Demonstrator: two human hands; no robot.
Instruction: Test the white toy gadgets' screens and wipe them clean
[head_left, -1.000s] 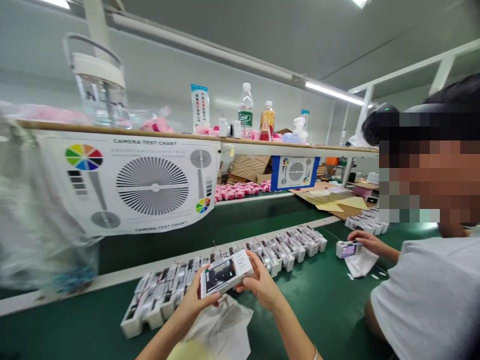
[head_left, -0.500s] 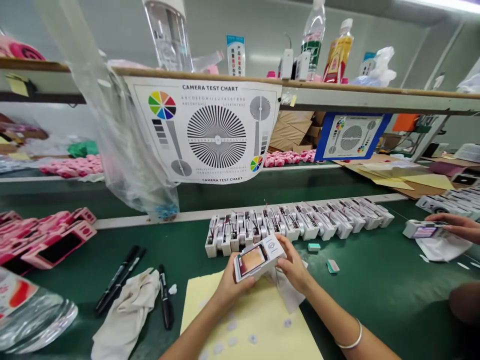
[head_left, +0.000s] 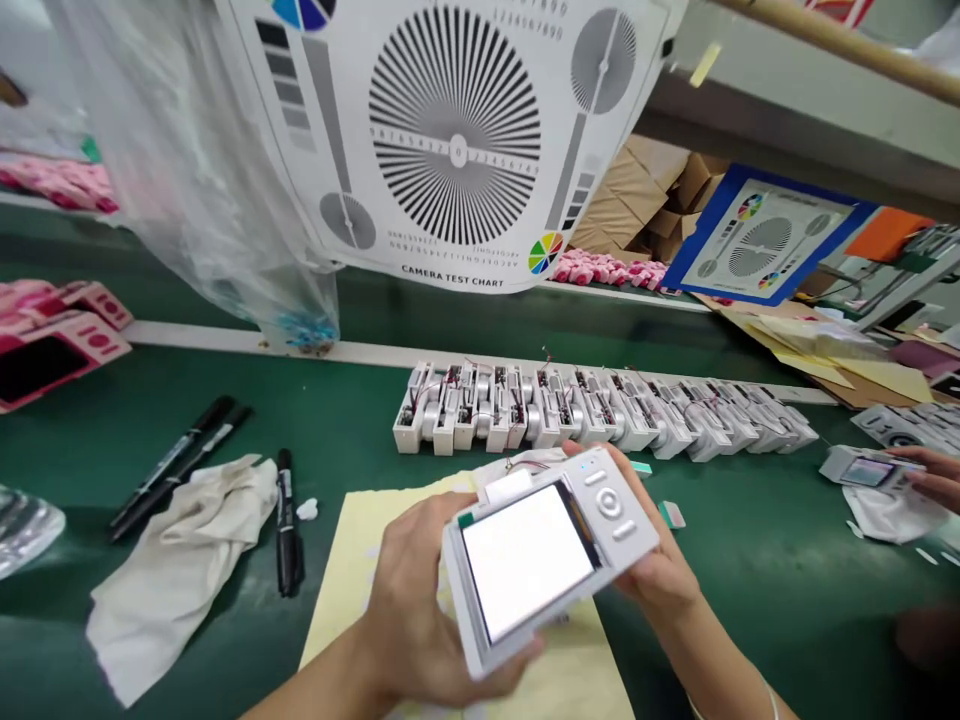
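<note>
Both hands hold a white digital camera [head_left: 529, 560], tilted with its screen facing me. The screen glows plain white, and round buttons sit on its right side. My left hand [head_left: 416, 590] wraps the left end, thumb at the edge and fingers beneath. My right hand [head_left: 660, 560] grips the right end from behind, its fingers partly hidden by the camera. Thin wires show at the camera's top edge. Below lies a yellow sheet [head_left: 345, 560]. Behind the camera, a row of open white camera bodies [head_left: 555, 405] stands on the green table [head_left: 750, 600].
A camera test chart [head_left: 454, 130] hangs ahead from the shelf, beside a clear plastic bag [head_left: 195, 170]. At left lie a crumpled cloth [head_left: 187, 560], black markers [head_left: 287, 525] and pink cameras [head_left: 60, 350]. On the right, a co-worker's hand [head_left: 937, 475] holds another white camera [head_left: 862, 468].
The camera has come closer to me, and its screen has turned from an orange-brown picture to white. My view has tilted down and moved nearer the table.
</note>
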